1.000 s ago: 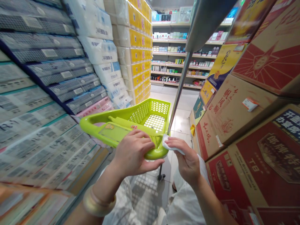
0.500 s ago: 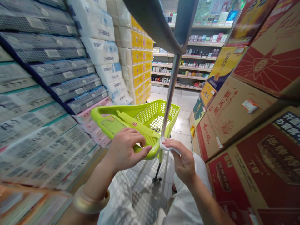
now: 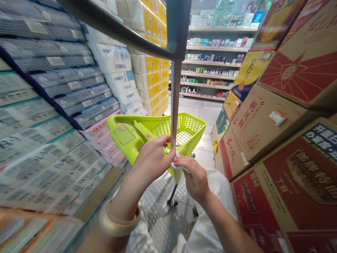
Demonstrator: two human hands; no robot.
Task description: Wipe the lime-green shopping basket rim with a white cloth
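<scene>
A lime-green shopping cart (image 3: 123, 135) stands in front of me, with an upright metal pole (image 3: 176, 102) at its near corner. My left hand (image 3: 152, 156), with a wide pale bangle (image 3: 119, 219) on the wrist, is closed around the pole's lower end, its thumb in front and its curled fingers at the left edge. My right hand (image 3: 195, 177) pinches a white cloth or tissue (image 3: 180, 165) against the pole's base, close to the left thumb. Part of the cloth is hidden by the fingers. The pole joins a dark grey curved bar (image 3: 126, 33) above.
Stacked packs (image 3: 71, 75) and yellow-and-white tissue bundles (image 3: 155, 80) line the left side. Cardboard cartons (image 3: 255, 119) are piled close on the right. Shelves of small goods (image 3: 213, 66) stand across the far end. A caster wheel (image 3: 172, 202) rests on the tiled floor.
My left hand has moved right, from the cart's handle to the pole, and closed there. The pole and bar have shifted left in view, and the right hand with the cloth moved slightly left.
</scene>
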